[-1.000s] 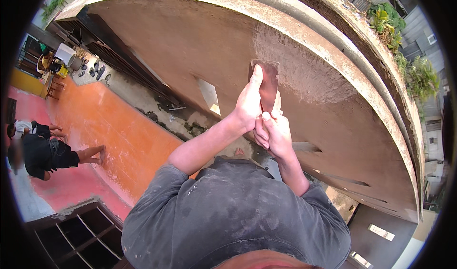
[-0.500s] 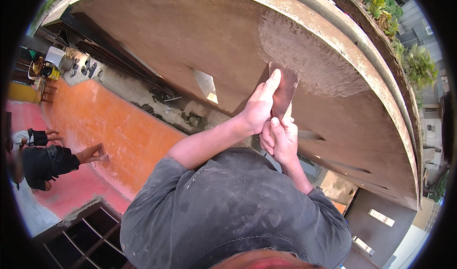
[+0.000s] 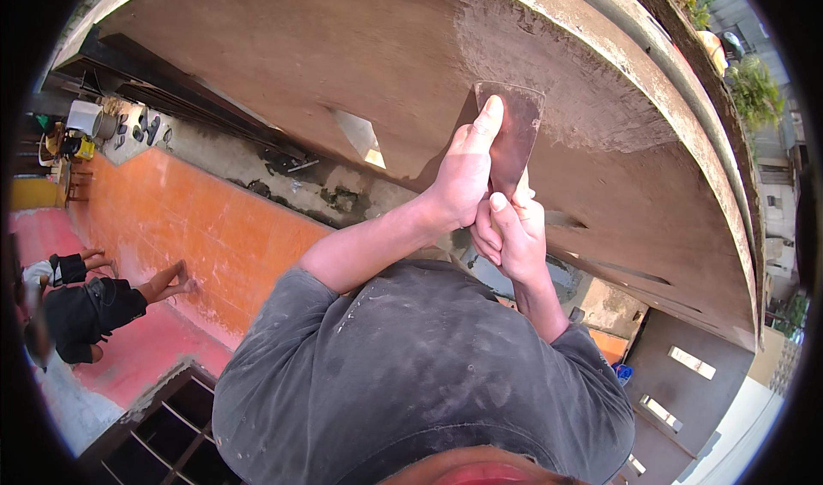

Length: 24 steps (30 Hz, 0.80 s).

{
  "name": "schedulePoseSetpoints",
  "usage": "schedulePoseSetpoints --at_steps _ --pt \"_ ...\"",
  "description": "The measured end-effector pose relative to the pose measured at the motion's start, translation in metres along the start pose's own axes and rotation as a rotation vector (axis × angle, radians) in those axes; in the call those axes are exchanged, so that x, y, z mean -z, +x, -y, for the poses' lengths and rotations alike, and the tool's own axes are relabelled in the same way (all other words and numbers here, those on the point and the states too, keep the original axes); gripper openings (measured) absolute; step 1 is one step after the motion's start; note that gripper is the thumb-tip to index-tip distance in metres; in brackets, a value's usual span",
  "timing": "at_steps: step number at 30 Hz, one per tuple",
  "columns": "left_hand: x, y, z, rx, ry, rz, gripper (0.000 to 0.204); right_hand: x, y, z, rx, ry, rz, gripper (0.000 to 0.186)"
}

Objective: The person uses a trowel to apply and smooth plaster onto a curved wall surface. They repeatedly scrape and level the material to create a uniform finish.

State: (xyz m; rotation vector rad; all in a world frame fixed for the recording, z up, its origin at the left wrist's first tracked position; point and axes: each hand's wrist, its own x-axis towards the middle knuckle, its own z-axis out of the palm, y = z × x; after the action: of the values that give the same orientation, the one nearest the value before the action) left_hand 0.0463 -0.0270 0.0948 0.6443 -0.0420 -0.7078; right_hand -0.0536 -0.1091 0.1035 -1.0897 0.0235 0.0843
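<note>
A dark metal trowel (image 3: pixel 515 138) with a tapering blade lies against the brown plastered wall (image 3: pixel 386 56). My left hand (image 3: pixel 465 172) is closed on the blade's left side, its thumb stretched along the face and the other fingers hidden. Below it, my right hand (image 3: pixel 517 236) is wrapped around the narrow lower end, which the fingers hide. The blade's wide top edge sits just beside a lighter, rougher patch (image 3: pixel 566 82) of the wall. Both hands nearly touch each other.
A curved ledge (image 3: pixel 600 39) tops the wall, with a slanted opening (image 3: pixel 358 138) through it. Far below on the left lies an orange floor (image 3: pixel 197 219), where two people, one in black clothes (image 3: pixel 90 309), are present. A dark grid frame (image 3: pixel 163 433) stands lower left.
The whole view has shifted a little. Both hands and the trowel sit slightly higher in the picture, and the blade shows wider, its face turned somewhat. Neither hand has let go.
</note>
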Motion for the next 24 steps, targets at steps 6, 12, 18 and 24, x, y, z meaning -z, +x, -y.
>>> schedulePoseSetpoints --at_steps 6,12,18,24 --pt "0.007 0.002 -0.021 -0.085 -0.026 0.231 0.056 -0.011 0.012 0.004 0.018 -0.084 -0.029 0.034" --pt "0.006 -0.004 -0.026 -0.086 0.061 0.267 0.056 -0.030 0.001 -0.003 0.022 -0.072 -0.103 0.027" --pt "0.011 -0.006 -0.029 -0.121 0.165 0.223 0.056 -0.032 0.004 -0.015 0.065 -0.057 -0.093 0.032" --pt "0.017 0.000 -0.025 -0.164 0.239 0.252 0.061 -0.025 0.009 -0.028 0.112 0.033 -0.084 0.036"
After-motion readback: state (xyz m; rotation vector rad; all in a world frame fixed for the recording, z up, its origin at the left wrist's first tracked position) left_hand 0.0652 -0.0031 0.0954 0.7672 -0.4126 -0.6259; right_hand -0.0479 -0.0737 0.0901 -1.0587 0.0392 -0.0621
